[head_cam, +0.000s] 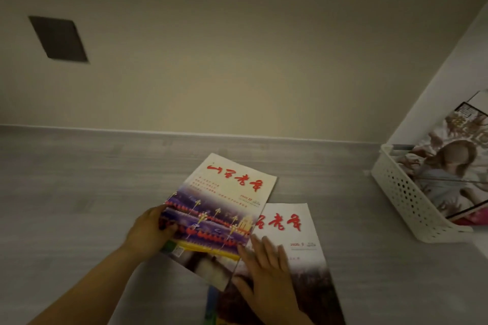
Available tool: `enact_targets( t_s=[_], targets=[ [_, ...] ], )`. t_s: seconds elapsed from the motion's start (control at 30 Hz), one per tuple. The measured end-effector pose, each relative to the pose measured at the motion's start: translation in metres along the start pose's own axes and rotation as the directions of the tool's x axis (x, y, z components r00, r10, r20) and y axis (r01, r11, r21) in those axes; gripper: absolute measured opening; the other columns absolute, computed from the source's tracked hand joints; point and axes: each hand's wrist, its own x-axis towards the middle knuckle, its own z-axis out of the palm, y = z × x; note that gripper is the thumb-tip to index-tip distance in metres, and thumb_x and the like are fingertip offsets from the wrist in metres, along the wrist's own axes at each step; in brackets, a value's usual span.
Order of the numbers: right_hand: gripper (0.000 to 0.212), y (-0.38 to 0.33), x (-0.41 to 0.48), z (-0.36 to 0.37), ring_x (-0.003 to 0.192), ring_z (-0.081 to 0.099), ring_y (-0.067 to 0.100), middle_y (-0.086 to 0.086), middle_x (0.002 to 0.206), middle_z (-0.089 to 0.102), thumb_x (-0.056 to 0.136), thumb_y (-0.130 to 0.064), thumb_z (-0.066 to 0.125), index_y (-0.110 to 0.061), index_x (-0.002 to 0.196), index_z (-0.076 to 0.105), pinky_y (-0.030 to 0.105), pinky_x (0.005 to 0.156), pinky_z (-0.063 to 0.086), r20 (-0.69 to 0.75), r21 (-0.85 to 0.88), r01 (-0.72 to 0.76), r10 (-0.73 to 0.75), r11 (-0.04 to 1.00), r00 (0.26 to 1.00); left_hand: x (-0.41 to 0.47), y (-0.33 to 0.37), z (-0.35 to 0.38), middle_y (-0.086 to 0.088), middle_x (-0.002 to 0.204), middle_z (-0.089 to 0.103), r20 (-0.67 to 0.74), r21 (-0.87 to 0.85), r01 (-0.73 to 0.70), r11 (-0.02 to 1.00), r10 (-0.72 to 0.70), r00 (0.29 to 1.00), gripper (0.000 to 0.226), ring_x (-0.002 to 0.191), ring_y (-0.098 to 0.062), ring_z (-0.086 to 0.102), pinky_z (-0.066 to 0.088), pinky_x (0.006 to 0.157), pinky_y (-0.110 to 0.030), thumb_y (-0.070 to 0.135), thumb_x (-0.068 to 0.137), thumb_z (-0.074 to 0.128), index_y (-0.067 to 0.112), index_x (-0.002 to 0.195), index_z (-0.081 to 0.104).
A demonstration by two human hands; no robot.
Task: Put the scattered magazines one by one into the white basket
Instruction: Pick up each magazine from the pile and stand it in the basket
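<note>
We see a grey plank floor (79,192) filling the lower half of the frame, up to a pale wall (237,47). At lower centre a white-covered magazine (293,235) with red characters lies flat on it. A night-scene magazine (224,200) overlaps its left edge. A blue-green edge (211,303) shows beneath them at the bottom. A white basket (404,206) stands at the right edge.

Red-titled magazine (224,200) overlapping second magazine (290,229), white perforated basket (401,192) at right, portrait magazine (449,166) inside
</note>
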Motion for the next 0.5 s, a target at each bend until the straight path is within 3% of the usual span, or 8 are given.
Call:
enact_targets(
  t_s=[0.1, 0.17, 0.23, 0.27, 0.33, 0.37, 0.43, 0.5],
  targets=[
    [0.061, 0.002, 0.0, 0.001, 0.125, 0.047, 0.021, 0.0, 0.136, 0.05, 0.083, -0.067, 0.008, -0.042, 0.121, 0.048, 0.043, 0.108, 0.029, 0.031, -0.073, -0.087, 0.089, 0.994, 0.996, 0.007, 0.001, -0.002, -0.016, 0.121, 0.061, -0.005, 0.051, 0.008, 0.999, -0.007, 1.0, 0.04, 0.11, -0.033, 0.055, 0.041, 0.099, -0.04, 0.017, 0.083, 0.058, 0.01, 0.122, 0.05],
    [0.073, 0.007, 0.003, 0.005, 0.139, 0.02, 0.025, 0.001, 0.151, 0.022, 0.075, -0.07, -0.007, -0.043, 0.132, 0.03, 0.051, 0.112, 0.013, -0.016, -0.056, -0.018, 0.017, 0.998, 1.0, 0.014, 0.002, -0.006, -0.018, 0.122, 0.06, -0.009, 0.042, 0.058, 0.997, -0.058, 0.998, 0.043, 0.111, -0.035, 0.055, 0.039, 0.097, -0.039, 0.019, 0.083, 0.058, 0.007, 0.123, 0.048],
    [0.078, 0.007, 0.003, 0.009, 0.142, 0.003, 0.023, -0.003, 0.154, 0.009, 0.07, -0.073, -0.007, -0.042, 0.136, 0.019, 0.042, 0.113, -0.015, -0.02, 0.017, 0.005, -0.004, 1.0, 1.0, 0.021, 0.004, -0.011, -0.022, 0.123, 0.057, 0.012, -0.023, 0.134, 0.991, -0.134, 0.991, 0.045, 0.11, -0.037, 0.054, 0.04, 0.092, -0.039, 0.02, 0.084, 0.058, 0.001, 0.123, 0.045],
    [0.072, 0.006, 0.003, 0.008, 0.142, 0.007, 0.023, -0.004, 0.154, 0.014, 0.075, -0.071, -0.003, -0.041, 0.136, 0.022, 0.038, 0.112, -0.019, -0.061, -0.007, -0.007, 0.007, 1.0, 0.998, 0.026, 0.003, -0.014, -0.023, 0.122, 0.057, 0.034, -0.064, 0.167, 0.984, -0.165, 0.986, 0.045, 0.106, -0.036, 0.055, 0.041, 0.088, -0.038, 0.021, 0.084, 0.058, -0.001, 0.122, 0.046],
    [0.05, 0.004, 0.001, 0.004, 0.14, 0.018, 0.022, -0.004, 0.15, 0.027, 0.088, -0.059, 0.02, -0.04, 0.133, 0.031, 0.044, 0.114, -0.012, -0.046, 0.022, -0.049, 0.05, 0.999, 0.998, 0.031, 0.002, -0.022, -0.025, 0.116, 0.061, 0.115, -0.136, 0.215, 0.967, -0.2, 0.973, 0.036, 0.087, -0.03, 0.056, 0.04, 0.079, -0.035, 0.021, 0.085, 0.057, -0.002, 0.113, 0.054],
    [0.044, 0.003, -0.001, 0.004, 0.136, 0.029, 0.022, -0.005, 0.146, 0.037, 0.088, -0.052, 0.032, -0.039, 0.13, 0.038, 0.048, 0.114, -0.001, -0.029, 0.018, -0.056, 0.056, 0.998, 0.998, 0.033, 0.002, -0.025, -0.025, 0.112, 0.063, 0.156, -0.16, 0.23, 0.96, -0.205, 0.966, 0.031, 0.08, -0.027, 0.055, 0.04, 0.076, -0.034, 0.02, 0.086, 0.056, -0.003, 0.107, 0.058],
    [0.04, 0.001, -0.002, 0.005, 0.116, 0.056, 0.014, -0.01, 0.124, 0.061, 0.075, -0.046, 0.049, -0.038, 0.114, 0.056, 0.043, 0.11, 0.022, -0.098, -0.043, -0.055, 0.05, 0.998, 0.994, 0.036, 0.001, -0.029, -0.026, 0.109, 0.065, 0.191, -0.153, 0.216, 0.964, -0.185, 0.964, 0.027, 0.073, -0.023, 0.054, 0.04, 0.075, -0.033, 0.017, 0.086, 0.055, -0.003, 0.102, 0.061],
    [0.04, -0.003, -0.004, 0.003, 0.106, 0.061, 0.007, -0.016, 0.112, 0.066, 0.067, -0.047, 0.053, -0.039, 0.106, 0.061, 0.036, 0.101, 0.034, -0.081, -0.063, -0.048, 0.042, 0.997, 0.996, 0.036, 0.002, -0.031, -0.024, 0.109, 0.065, 0.197, -0.082, 0.152, 0.985, -0.134, 0.971, 0.026, 0.076, -0.021, 0.055, 0.04, 0.076, -0.03, 0.017, 0.087, 0.052, -0.001, 0.104, 0.06]
  ],
)
